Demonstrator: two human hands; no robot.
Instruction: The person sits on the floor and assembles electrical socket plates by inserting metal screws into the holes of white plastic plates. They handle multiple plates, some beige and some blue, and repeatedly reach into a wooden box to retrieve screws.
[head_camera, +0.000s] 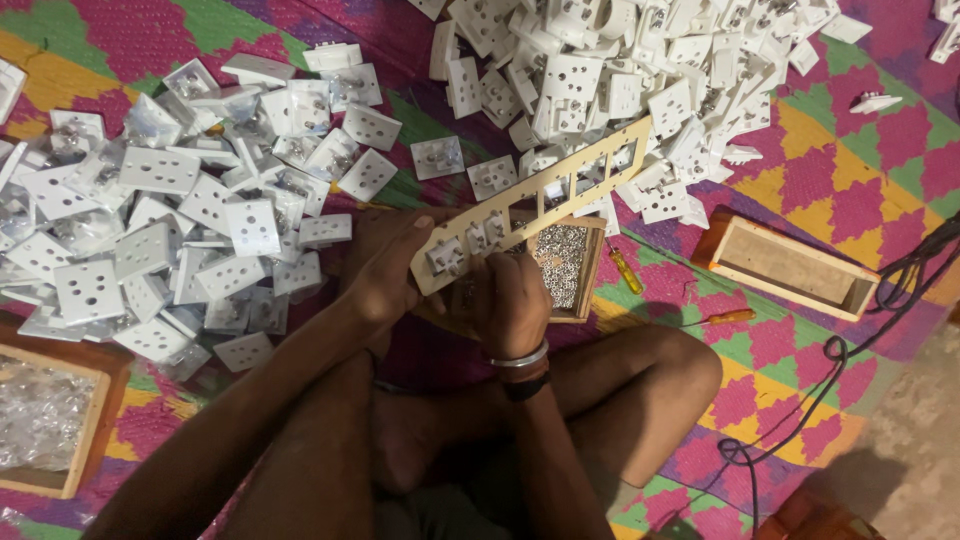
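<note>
I sit cross-legged on a patterned mat. A long cream-coloured frame plate (575, 175) with several rectangular openings slants up to the right. My left hand (385, 270) grips its lower left end, where a white socket module (445, 257) sits in an opening. My right hand (510, 300), with a metal bangle on the wrist, is closed against the plate's underside beside the left hand; what its fingers pinch is hidden. Under the plate stands a small wooden box of tiny metal screws (562, 265).
Heaps of white socket modules lie at left (180, 210) and top centre (620, 70). An empty wooden box (790, 265) sits right, another wooden box with plastic-wrapped parts (45, 415) at lower left. Two yellow-handled screwdrivers (627, 270) lie nearby. Black cable (850, 350) trails right.
</note>
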